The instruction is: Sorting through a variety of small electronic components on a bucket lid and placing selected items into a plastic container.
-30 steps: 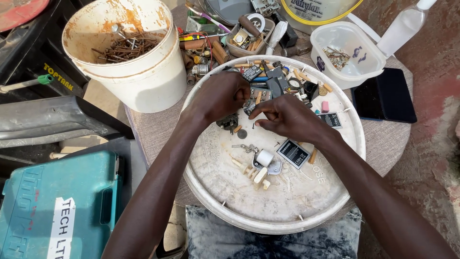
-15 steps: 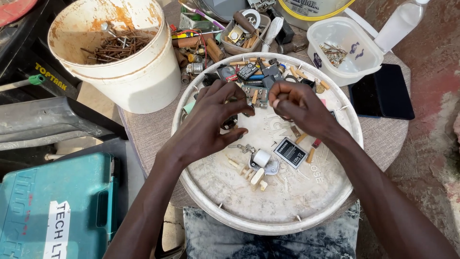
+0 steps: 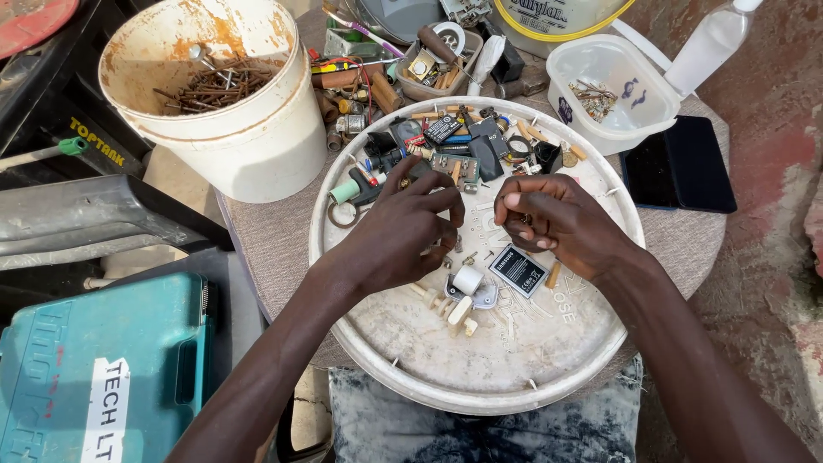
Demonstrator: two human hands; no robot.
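Head view: round white tray (image 3: 514, 377), shallow, scuffed and dusty, resting on a cloth-covered surface (image 3: 274, 249), with small mixed parts heaped at its far edge. Left hand (image 3: 399, 231) lies palm-down over the tray's middle, fingers loosely curled, whether it holds anything cannot be told. Right hand (image 3: 557, 219) pinches a tiny dark part between fingertips, just above a flat grey battery (image 3: 518, 270) and near a white cylinder (image 3: 467, 279).

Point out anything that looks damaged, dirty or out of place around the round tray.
The white bucket beside the round tray is streaked with orange rust inside and holds rusty nails. Small parts lie jumbled along the tray's far edge. Nothing looks spilled.
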